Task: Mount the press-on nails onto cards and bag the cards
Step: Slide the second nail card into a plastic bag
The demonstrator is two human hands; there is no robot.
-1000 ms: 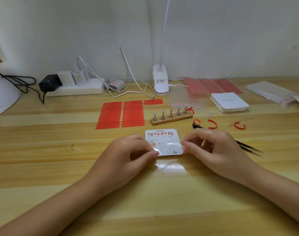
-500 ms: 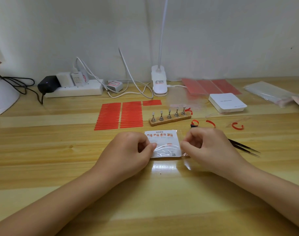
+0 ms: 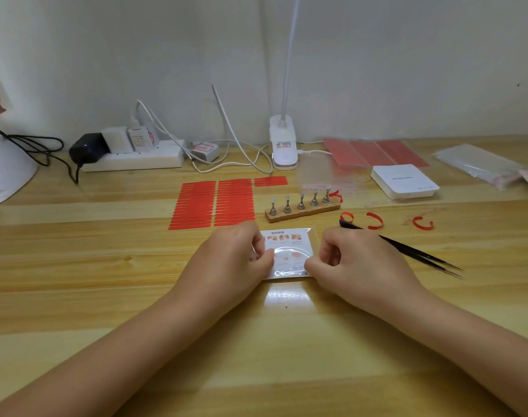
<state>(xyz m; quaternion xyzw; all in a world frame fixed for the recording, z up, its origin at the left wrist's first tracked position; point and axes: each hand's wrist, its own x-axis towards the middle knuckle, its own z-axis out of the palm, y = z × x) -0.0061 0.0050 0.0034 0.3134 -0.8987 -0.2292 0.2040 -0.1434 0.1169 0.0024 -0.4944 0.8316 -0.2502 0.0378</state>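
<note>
Between my grips lies one bagged card. Just beyond it stands one wooden rack carrying five metal nail stands. Beyond my left grip I count three blocks of red strips. Past my right grip: one pair of tweezers, four curled red strips, one white card box.
</note>
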